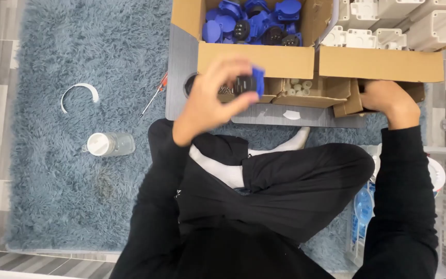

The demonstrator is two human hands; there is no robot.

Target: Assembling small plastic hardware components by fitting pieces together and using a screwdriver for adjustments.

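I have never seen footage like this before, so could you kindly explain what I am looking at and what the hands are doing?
There is no machine here: a person sits cross-legged on a shaggy blue-grey rug, and the single picture comes from a camera worn on their head, looking straight down.

The left hand holds a small blue and black plastic socket part up in front of the boxes. The right hand rests on the flap of a small cardboard box; whether it grips anything is hidden.

Ahead stand an open cardboard box of blue parts and a second box of white housings. On the rug to the left lie a red-handled screwdriver, a clear bottle with a white cap and a curved white strip.
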